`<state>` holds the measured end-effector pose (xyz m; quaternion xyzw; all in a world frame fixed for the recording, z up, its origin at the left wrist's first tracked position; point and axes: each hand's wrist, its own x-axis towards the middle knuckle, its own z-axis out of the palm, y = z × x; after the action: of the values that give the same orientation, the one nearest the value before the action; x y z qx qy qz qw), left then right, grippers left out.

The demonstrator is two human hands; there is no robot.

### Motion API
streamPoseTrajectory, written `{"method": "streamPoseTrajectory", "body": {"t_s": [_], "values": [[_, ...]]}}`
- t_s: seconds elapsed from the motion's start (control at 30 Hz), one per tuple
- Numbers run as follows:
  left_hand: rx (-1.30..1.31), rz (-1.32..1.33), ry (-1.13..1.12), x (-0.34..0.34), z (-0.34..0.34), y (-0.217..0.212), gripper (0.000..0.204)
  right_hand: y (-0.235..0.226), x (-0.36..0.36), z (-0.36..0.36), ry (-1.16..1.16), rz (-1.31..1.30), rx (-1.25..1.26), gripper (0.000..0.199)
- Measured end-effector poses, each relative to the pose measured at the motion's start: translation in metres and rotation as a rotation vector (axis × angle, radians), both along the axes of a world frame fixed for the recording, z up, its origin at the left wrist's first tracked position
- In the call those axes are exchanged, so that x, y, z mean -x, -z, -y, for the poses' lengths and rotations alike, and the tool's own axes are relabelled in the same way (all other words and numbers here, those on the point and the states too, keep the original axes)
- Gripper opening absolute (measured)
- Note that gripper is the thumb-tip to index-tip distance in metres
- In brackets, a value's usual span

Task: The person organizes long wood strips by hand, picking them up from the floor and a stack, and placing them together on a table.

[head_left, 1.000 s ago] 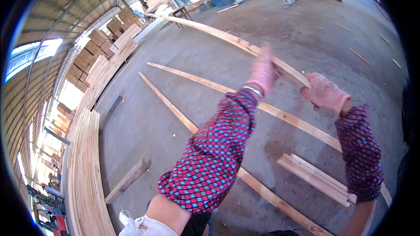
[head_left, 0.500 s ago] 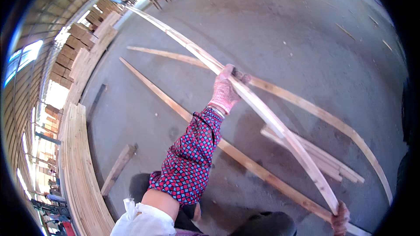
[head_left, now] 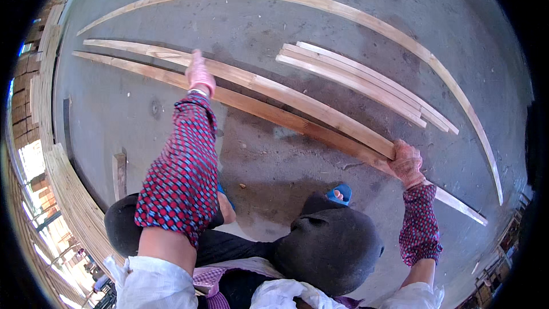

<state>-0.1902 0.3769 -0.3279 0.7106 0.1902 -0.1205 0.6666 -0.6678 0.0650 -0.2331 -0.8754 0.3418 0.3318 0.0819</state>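
Both my hands wear pinkish work gloves. A long wooden strip (head_left: 274,92) runs low over the floor from the far left to my right hand (head_left: 406,163), whose fingers are closed round its near end. My left hand (head_left: 200,73) lies across the same strip further left and seems to grip it, though its fingers are partly hidden. A second long wooden strip (head_left: 260,110) lies on the floor along the near side of the held one, passing under both hands.
A bundle of shorter strips (head_left: 354,80) lies beyond the held piece. Farther out, another long strip (head_left: 320,1) curves across the floor in this view. Stacked boards (head_left: 77,200) line the left side, with a short wooden block (head_left: 119,174) near them. My knees and blue slippers (head_left: 340,193) are close below.
The held strip has come down from a raised, slanting position to beside the strip on the floor. Both hands have moved with it, and the view has tipped downward.
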Motion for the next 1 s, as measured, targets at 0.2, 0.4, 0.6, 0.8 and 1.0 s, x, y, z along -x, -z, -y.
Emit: {"method": "streamPoseTrajectory", "body": {"t_s": [0.2, 0.4, 0.6, 0.8, 1.0], "values": [[-0.548, 0.097, -0.14, 0.07, 0.085, -0.005, 0.097, 0.012, -0.003, 0.008, 0.003, 0.084, 0.049, 0.049], [-1.25, 0.152, -0.097, 0.014, 0.027, 0.118, 0.043, -0.069, -0.055, -0.022, -0.021, -0.087, 0.04, 0.033], [-1.455, 0.123, 0.019, 0.026, 0.053, 0.074, 0.028, -0.188, -0.09, -0.063, -0.26, 0.079, 0.176, 0.026], [-0.089, -0.107, -0.013, 0.051, 0.066, -0.004, 0.059, 0.004, -0.053, -0.016, 0.01, 0.093, -0.014, 0.013], [-0.425, 0.001, -0.074, 0.038, 0.025, 0.0, 0.065, -0.114, -0.041, -0.035, -0.122, 0.241, 0.018, 0.012]]}}
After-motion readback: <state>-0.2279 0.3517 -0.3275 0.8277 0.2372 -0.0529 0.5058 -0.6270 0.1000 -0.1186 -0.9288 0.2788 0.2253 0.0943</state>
